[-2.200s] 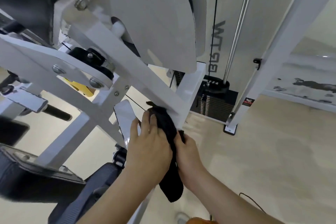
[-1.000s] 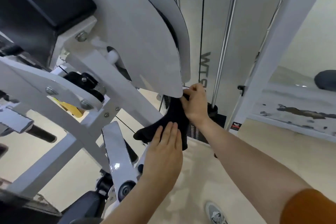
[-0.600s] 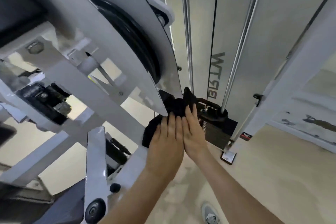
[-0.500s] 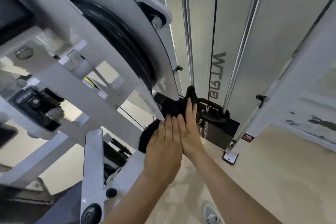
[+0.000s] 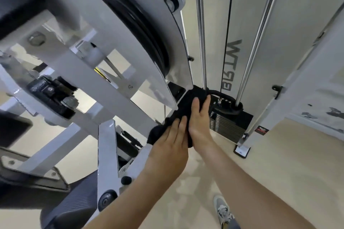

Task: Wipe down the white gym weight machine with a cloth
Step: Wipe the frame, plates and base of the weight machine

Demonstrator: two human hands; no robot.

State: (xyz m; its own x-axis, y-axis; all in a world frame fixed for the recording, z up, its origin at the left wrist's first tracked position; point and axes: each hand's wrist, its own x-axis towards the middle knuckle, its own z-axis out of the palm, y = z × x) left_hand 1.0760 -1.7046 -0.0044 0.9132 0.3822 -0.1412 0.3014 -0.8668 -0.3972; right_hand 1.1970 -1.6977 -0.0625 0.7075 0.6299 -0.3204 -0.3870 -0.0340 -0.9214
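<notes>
The white gym weight machine (image 5: 119, 83) fills the left and top of the head view, with a curved white cam plate and a black pulley groove. A black cloth (image 5: 183, 106) lies against the machine's frame just below the cam plate's lower tip. My left hand (image 5: 170, 147) presses flat on the cloth's lower part, fingers straight. My right hand (image 5: 200, 117) lies beside it with straight fingers pressing the cloth's upper part. Most of the cloth is hidden under both hands.
The black weight stack (image 5: 229, 124) with chrome guide rods (image 5: 202, 29) and a black cable stands just behind my hands. A white upright (image 5: 290, 87) rises on the right. Beige floor (image 5: 288, 169) spreads below, my shoe (image 5: 222, 210) on it. A dark seat pad (image 5: 74, 208) sits lower left.
Both hands, pressed on the cloth, have stayed at the cam plate's lower tip, sliding only slightly. Earlier my right hand pinched the cloth's top; it has flattened onto it.
</notes>
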